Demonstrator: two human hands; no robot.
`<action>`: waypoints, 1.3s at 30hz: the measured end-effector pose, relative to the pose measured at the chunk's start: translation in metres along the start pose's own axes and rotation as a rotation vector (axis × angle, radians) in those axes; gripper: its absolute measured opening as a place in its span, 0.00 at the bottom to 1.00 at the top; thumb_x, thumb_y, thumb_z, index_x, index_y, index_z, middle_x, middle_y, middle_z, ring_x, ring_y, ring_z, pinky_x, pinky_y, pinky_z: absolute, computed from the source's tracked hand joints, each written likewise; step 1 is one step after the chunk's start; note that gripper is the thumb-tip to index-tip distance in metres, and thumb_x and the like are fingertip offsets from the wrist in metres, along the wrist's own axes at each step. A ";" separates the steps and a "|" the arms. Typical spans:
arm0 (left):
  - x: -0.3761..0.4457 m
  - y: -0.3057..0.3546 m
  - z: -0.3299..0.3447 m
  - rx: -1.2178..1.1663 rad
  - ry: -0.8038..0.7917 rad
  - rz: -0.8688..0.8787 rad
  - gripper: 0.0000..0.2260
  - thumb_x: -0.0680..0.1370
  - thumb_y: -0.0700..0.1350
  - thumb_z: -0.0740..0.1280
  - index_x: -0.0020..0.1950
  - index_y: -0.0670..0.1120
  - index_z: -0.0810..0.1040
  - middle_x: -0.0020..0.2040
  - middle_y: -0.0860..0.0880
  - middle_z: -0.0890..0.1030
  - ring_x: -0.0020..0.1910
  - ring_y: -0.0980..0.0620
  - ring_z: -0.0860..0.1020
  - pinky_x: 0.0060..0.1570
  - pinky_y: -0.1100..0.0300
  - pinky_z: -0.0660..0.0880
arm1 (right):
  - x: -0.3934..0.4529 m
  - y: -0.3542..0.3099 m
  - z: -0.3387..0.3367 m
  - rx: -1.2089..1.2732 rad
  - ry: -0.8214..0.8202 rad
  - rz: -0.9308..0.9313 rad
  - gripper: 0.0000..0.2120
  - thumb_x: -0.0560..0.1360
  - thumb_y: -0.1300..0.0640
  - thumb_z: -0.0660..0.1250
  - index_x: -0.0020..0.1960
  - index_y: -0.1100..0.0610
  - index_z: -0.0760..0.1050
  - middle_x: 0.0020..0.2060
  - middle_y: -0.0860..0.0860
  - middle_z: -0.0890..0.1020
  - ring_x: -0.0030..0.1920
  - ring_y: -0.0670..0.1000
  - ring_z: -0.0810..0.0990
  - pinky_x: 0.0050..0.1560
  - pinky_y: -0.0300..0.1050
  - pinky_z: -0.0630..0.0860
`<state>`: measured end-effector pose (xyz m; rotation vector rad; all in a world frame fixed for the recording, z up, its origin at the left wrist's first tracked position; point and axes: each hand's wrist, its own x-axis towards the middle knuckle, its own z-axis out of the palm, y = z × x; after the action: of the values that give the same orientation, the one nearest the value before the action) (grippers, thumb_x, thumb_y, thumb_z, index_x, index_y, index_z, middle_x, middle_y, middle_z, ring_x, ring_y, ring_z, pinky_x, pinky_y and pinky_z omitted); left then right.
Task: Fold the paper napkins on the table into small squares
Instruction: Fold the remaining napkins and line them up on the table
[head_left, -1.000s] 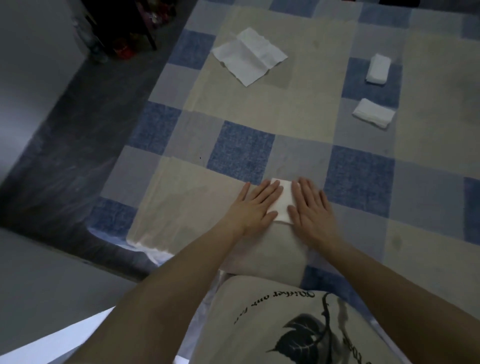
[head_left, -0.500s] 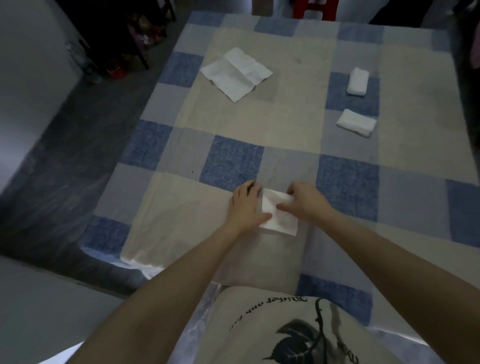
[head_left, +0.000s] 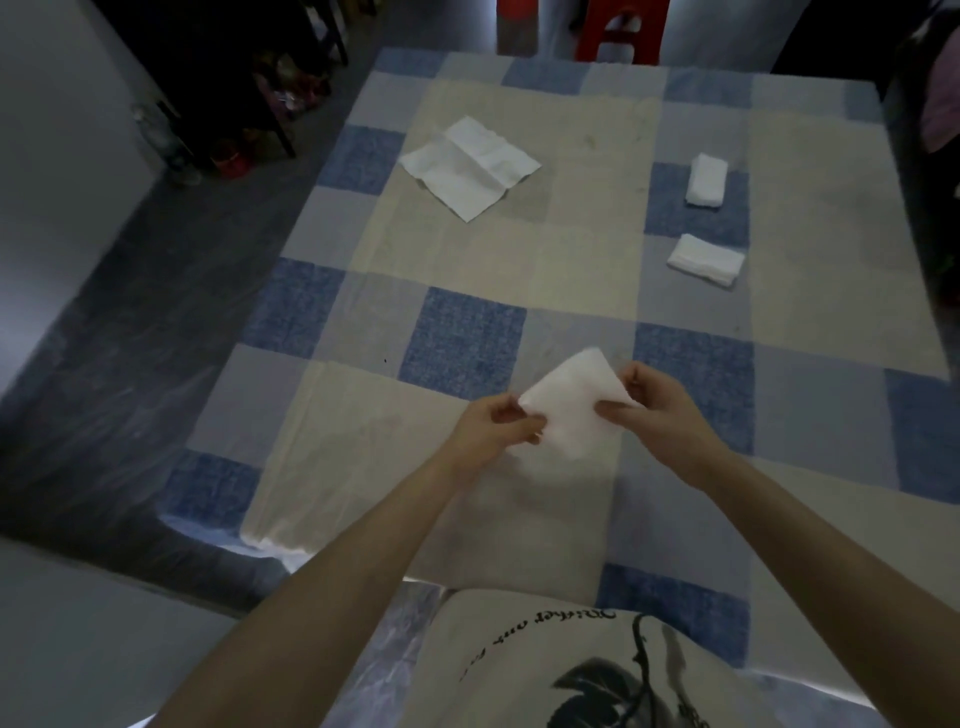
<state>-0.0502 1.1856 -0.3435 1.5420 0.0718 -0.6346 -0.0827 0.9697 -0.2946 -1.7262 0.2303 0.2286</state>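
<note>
Two folded napkins (head_left: 705, 180) (head_left: 706, 259) lie finished toward the table's (head_left: 810, 208) far right edge, a third napkin (head_left: 569, 402) is pinched between both hands (head_left: 496, 423) (head_left: 657, 402) above the near edge (mid-fold, seemingly), and one open napkin (head_left: 470, 166) waits far left.

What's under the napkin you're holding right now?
Only the checked tablecloth shows around the held napkin, which the left hand and right hand pinch. The patch directly beneath it is covered.
</note>
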 end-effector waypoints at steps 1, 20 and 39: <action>0.001 0.001 0.000 -0.049 0.060 -0.013 0.03 0.75 0.36 0.70 0.44 0.43 0.80 0.36 0.51 0.82 0.36 0.55 0.79 0.47 0.59 0.77 | -0.003 0.002 -0.004 0.003 0.021 0.017 0.06 0.73 0.69 0.69 0.44 0.64 0.72 0.37 0.52 0.79 0.36 0.45 0.78 0.37 0.36 0.74; 0.007 -0.007 0.010 0.780 0.169 0.058 0.18 0.77 0.45 0.67 0.65 0.44 0.71 0.57 0.45 0.74 0.53 0.47 0.75 0.53 0.56 0.72 | -0.028 0.046 0.019 -0.057 0.136 0.382 0.25 0.73 0.58 0.72 0.66 0.54 0.65 0.44 0.52 0.84 0.41 0.50 0.84 0.37 0.43 0.79; -0.016 -0.048 -0.011 1.106 0.165 0.306 0.21 0.71 0.53 0.58 0.64 0.53 0.70 0.69 0.49 0.65 0.64 0.48 0.63 0.61 0.54 0.60 | -0.005 0.057 0.050 -1.007 -0.046 -0.343 0.16 0.73 0.59 0.66 0.60 0.55 0.76 0.58 0.53 0.77 0.57 0.56 0.75 0.52 0.50 0.75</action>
<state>-0.0803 1.2055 -0.3806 2.5972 -0.4575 -0.2783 -0.1045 1.0094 -0.3557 -2.7102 -0.2751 0.1308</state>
